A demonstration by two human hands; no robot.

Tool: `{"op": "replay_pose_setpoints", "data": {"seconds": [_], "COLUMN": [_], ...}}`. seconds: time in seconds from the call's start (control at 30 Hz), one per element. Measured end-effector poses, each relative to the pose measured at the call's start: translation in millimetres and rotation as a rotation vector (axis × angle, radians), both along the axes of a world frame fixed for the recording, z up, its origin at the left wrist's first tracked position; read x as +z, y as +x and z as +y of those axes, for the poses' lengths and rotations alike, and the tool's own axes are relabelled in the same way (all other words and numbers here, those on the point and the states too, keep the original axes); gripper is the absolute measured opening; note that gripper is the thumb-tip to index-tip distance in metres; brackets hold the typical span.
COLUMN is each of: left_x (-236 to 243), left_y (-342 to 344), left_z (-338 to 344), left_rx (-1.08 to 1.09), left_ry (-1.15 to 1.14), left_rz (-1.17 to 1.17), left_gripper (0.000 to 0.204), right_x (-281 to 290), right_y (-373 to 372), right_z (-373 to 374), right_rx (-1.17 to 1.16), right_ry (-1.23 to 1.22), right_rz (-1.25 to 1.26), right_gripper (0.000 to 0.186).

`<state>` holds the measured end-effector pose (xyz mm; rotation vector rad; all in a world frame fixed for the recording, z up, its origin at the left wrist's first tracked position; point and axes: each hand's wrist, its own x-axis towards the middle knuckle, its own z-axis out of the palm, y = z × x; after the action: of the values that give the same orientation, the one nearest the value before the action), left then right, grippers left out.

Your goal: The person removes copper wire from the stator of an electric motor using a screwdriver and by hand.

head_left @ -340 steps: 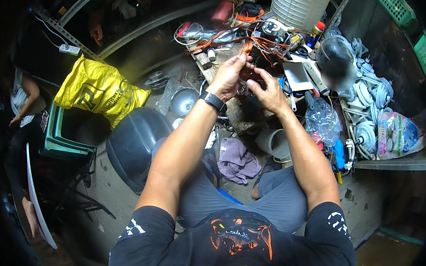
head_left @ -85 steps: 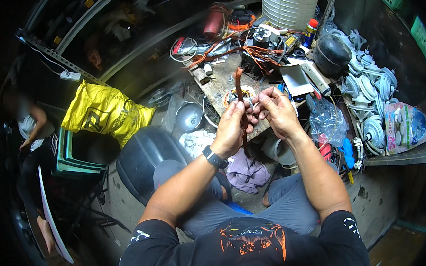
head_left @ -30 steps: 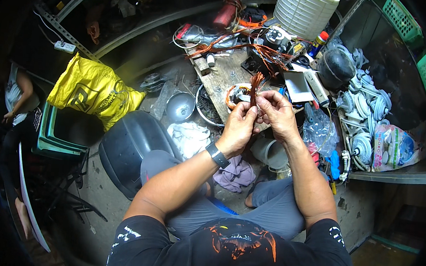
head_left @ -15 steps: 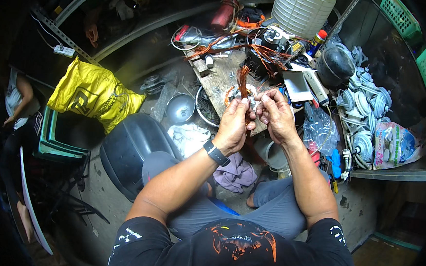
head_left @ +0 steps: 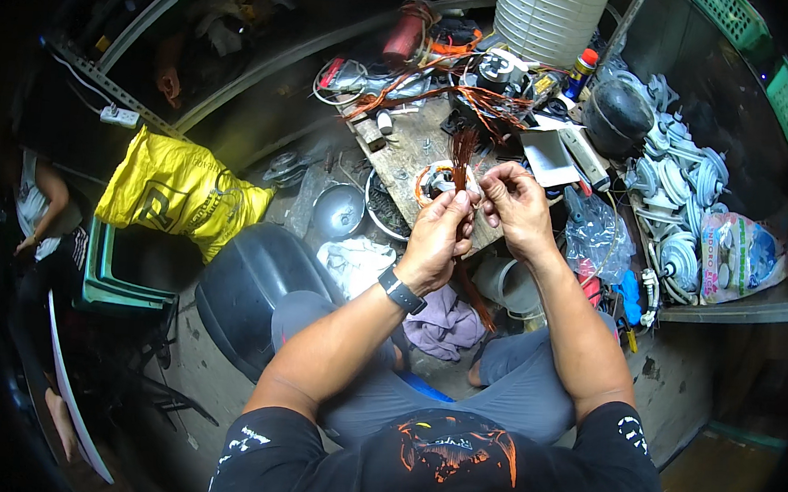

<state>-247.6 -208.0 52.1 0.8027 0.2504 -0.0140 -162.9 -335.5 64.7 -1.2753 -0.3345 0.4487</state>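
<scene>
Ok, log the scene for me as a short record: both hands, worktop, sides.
Left hand: gripping a copper-coloured wire bundle
Right hand: fingertips close beside the bundle; any strand held is too small to tell
Worktop: wooden board
Left side: yellow sack
Right side: grey round parts

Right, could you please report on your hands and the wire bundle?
Left hand closed around reddish-brown wire bundle. Right hand close beside it, grip unclear. Round orange-and-white part just beyond, on wooden board.
</scene>
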Motion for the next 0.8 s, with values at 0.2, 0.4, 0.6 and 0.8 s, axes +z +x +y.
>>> {"op": "replay_pose_setpoints", "data": {"seconds": [0.2,0.4,0.6,0.8], "left_x": [2,2,-3,-7], "left_y": [-1,0,1,1], "left_z": [-5,-9,-9,-1], "left_rx": [0.009,0.047,0.054,0.032], "left_ry": [0.174,0.431,0.548,0.32], "left_rz": [0.011,-0.062,-0.028,0.037], "left_gripper": [0.027,0.022,0.026,0.03], "right_x": [6,-8,-17,-12], "right_y": [-4,-2,1,-7], "right_z": [0,0,1,-1], "right_rx": [-0.043,-0.041,-0.058,-0.044], "right_ry": [-0.053,-0.133,-0.135,-0.208], "right_rz": [0.055,-0.1,-0.226,-0.115], "right_gripper": [0.014,0.013,0.014,0.012]}}
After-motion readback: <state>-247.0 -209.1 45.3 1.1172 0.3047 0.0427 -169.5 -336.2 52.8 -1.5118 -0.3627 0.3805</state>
